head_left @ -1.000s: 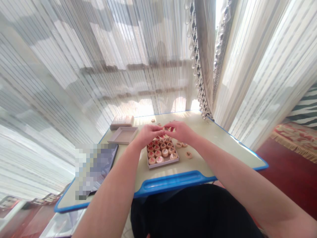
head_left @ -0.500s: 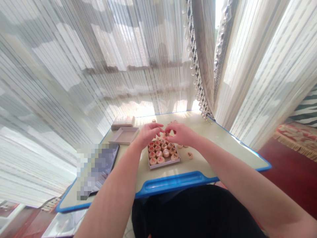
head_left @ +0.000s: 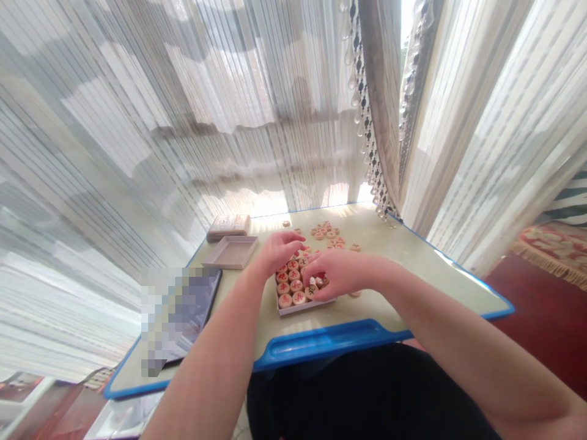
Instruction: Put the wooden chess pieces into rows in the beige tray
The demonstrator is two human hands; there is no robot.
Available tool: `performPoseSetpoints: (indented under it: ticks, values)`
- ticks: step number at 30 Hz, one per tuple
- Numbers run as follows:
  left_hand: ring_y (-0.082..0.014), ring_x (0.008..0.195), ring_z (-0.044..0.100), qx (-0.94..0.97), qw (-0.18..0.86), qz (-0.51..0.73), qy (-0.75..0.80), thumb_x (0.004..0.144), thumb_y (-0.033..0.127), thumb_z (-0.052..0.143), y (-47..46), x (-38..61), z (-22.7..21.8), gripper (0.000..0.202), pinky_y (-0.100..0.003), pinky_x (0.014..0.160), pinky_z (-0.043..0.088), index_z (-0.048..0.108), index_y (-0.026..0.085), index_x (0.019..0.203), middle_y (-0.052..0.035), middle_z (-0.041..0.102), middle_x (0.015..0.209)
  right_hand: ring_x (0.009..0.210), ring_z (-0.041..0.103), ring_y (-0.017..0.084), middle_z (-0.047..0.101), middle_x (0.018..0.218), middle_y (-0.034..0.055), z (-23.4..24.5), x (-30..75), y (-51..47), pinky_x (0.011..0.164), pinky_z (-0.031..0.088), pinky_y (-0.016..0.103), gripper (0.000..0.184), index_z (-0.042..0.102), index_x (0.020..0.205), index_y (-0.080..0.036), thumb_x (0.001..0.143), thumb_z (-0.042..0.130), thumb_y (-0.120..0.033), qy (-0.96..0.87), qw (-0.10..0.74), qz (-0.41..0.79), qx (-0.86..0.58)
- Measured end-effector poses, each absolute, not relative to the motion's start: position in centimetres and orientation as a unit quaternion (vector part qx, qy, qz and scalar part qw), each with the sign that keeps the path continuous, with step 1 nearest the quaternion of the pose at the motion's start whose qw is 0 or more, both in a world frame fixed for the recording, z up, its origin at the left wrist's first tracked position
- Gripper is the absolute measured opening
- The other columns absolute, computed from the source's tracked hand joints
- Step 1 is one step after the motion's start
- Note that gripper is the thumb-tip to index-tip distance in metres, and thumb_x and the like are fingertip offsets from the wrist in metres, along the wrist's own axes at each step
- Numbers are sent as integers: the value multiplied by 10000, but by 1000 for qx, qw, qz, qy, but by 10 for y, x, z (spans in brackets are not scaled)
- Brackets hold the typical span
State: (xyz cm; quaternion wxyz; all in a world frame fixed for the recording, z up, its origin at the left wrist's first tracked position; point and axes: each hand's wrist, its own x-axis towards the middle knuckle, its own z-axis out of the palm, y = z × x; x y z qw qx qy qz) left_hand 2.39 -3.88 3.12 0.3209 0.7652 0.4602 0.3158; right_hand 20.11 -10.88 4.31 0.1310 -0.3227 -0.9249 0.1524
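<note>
Step in hand, by look of it: packing round pieces into shallow box (head_left: pixel 298 310). Right hand (head_left: pixel 342 274) pinches black-marked piece (head_left: pixel 310 291) at box's near row, beside red-marked pieces (head_left: pixel 296 286); whether piece is seated, cannot tell, fingers cover part. Left hand (head_left: pixel 280 250) near far-left corner, fingers loosely parted, nothing seen between. Next move likely calls for pressing flat, then letting go. Piece round: no long axis, marked face up. Loose pieces (head_left: pixel 325 231) on surface (head_left: pixel 413 263) beyond.

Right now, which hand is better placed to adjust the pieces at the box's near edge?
Likely the right hand: it is at the black-marked piece along the near edge of the box, while the left hand is farther off, near the far-left corner.
</note>
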Motion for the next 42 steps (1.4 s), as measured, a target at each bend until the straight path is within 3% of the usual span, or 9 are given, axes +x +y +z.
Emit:
performPoseSetpoints:
  ticks: [6,24,34,42]
  values:
    - [-168,698,637,767,309,306,472,651,292,523,-38,23,31,313,-255,636,484,689,165,884,-31,706,795,725,569,164,650,792,12,42,202,-108,647,399,267,255,706,908,-239,698,670,-379,-922,127,150,-333]
    - [-191,761,635,782,253,285,494,652,298,532,-35,25,26,280,-247,648,478,721,202,834,-9,711,759,617,531,127,647,722,-5,49,204,-114,534,347,230,257,714,845,-230,660,681,-405,-912,108,156,-362]
    - [-183,746,634,791,233,274,494,660,297,519,-34,25,25,278,-243,651,474,723,198,822,-9,710,754,539,516,99,652,641,-33,52,205,-116,513,358,216,174,738,782,-243,647,629,-261,-900,99,181,-385]
    - [-185,763,635,797,224,269,492,666,292,505,-34,24,24,288,-247,663,476,718,196,834,-10,713,789,526,499,96,629,621,-29,51,203,-115,503,353,216,165,734,771,-237,671,611,-283,-901,96,174,-386]
